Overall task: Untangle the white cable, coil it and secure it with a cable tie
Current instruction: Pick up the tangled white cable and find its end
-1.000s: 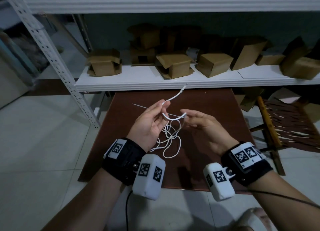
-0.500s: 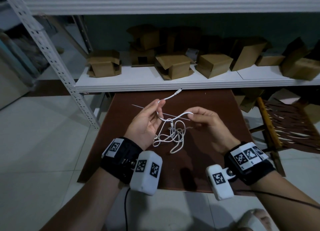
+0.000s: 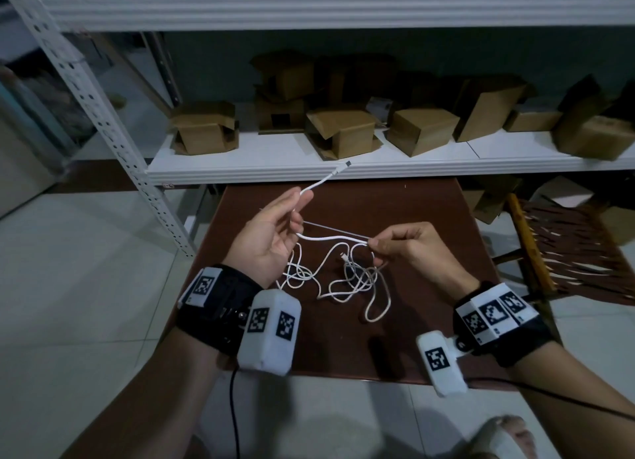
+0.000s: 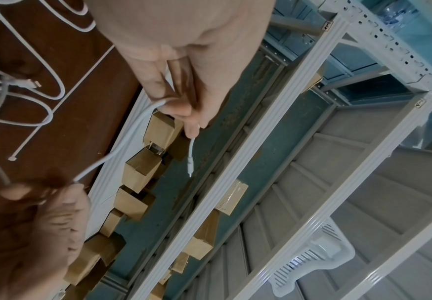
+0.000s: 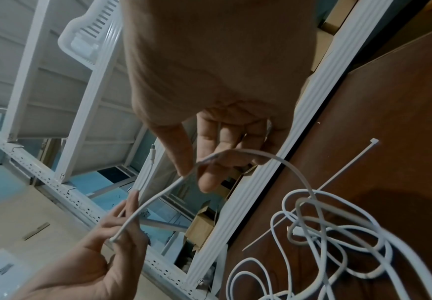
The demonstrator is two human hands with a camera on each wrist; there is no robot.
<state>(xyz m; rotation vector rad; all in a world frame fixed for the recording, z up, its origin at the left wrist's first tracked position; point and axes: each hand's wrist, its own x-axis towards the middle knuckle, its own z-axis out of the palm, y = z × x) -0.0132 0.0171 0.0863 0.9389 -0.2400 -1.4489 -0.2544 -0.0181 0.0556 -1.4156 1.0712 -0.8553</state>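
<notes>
left hand (image 3: 266, 238) — pinches white cable (image 3: 331, 238) | right hand (image 3: 409, 249) — pinches it too

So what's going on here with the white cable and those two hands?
A person is untangling a thin white charging cable over a dark brown wooden table. The left hand pinches it near one plug end, and the right hand pinches it further along, a short stretch running between them. The rest lies in loose tangled loops on the table. A thin white plastic cable tie lies there untouched.
</notes>
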